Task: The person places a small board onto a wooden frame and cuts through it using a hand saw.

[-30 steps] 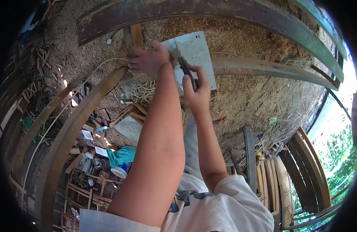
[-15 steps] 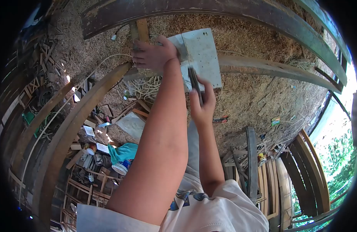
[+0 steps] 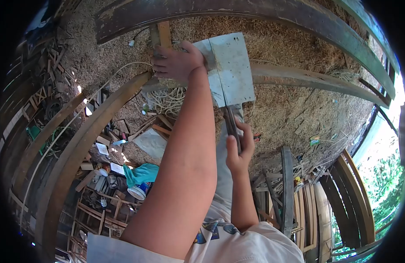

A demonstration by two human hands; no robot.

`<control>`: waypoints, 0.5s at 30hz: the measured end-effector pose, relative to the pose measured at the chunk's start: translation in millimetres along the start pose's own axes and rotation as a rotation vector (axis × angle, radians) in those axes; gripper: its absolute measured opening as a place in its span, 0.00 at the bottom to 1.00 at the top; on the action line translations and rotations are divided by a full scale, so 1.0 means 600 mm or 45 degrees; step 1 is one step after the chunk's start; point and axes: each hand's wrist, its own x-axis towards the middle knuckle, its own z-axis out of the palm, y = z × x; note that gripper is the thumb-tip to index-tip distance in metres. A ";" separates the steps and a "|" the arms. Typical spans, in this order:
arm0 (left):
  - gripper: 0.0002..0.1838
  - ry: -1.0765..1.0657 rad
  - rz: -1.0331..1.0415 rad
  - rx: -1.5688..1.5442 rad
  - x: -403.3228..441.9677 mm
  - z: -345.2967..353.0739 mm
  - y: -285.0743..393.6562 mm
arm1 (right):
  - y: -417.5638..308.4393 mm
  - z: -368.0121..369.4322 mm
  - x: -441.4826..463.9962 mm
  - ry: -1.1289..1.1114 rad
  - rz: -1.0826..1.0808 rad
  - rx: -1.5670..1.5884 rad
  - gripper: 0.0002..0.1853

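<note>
A pale white board [image 3: 235,65], with a dark line running along it and a few small holes, lies across a wooden beam [image 3: 294,75]. My left hand [image 3: 178,61] lies at the board's left edge, fingers stretched out to the left and holding nothing. My right hand [image 3: 239,149] is wrapped around the dark handle of what looks like a handsaw [image 3: 231,120], seen almost edge-on. Its thin blade meets the board's near edge in line with the dark line. Most of the blade cannot be made out.
A long dark plank [image 3: 237,9] spans the far side. Wood shavings cover the ground. At left are a curved beam [image 3: 86,127], coiled pale rope [image 3: 167,100], a teal cloth [image 3: 141,174] and scattered wood scraps. Slatted wooden pieces [image 3: 310,215] stand at lower right.
My right hand and the saw have pulled back toward my body, the handle now off the board's near edge. My left hand has stayed at the board's left edge.
</note>
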 end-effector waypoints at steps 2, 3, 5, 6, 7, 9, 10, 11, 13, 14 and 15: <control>0.45 -0.056 -0.019 0.010 -0.001 -0.007 -0.004 | -0.014 -0.010 -0.009 -0.041 0.095 0.017 0.20; 0.45 -0.095 -0.037 -0.007 0.003 -0.010 0.005 | 0.002 0.002 0.012 -0.042 0.138 -0.012 0.21; 0.45 -0.116 -0.043 -0.008 0.003 -0.014 0.009 | 0.013 0.052 0.112 -0.046 0.205 -0.041 0.22; 0.44 -0.132 -0.069 -0.001 0.004 -0.015 0.009 | 0.014 0.065 0.141 -0.071 0.276 -0.074 0.22; 0.44 -0.119 -0.068 0.004 0.010 -0.015 0.010 | 0.015 0.067 0.134 -0.078 0.276 -0.062 0.22; 0.44 -0.131 -0.048 -0.011 -0.001 -0.017 0.006 | 0.001 0.047 0.079 -0.013 0.219 -0.026 0.22; 0.44 -0.130 -0.036 -0.020 -0.004 -0.016 0.010 | 0.020 0.025 0.035 0.021 0.134 -0.035 0.21; 0.44 -0.120 -0.030 -0.014 -0.002 -0.015 0.011 | 0.003 0.009 0.006 0.058 0.140 0.041 0.21; 0.44 -0.123 -0.023 0.014 0.000 -0.016 0.004 | -0.008 0.004 -0.008 0.097 0.172 0.112 0.21; 0.45 -0.135 -0.044 0.017 0.000 -0.015 0.005 | 0.002 0.007 0.009 0.037 0.169 0.047 0.21; 0.45 -0.143 -0.067 0.011 0.001 -0.015 0.011 | 0.013 0.009 0.035 -0.025 0.156 -0.018 0.21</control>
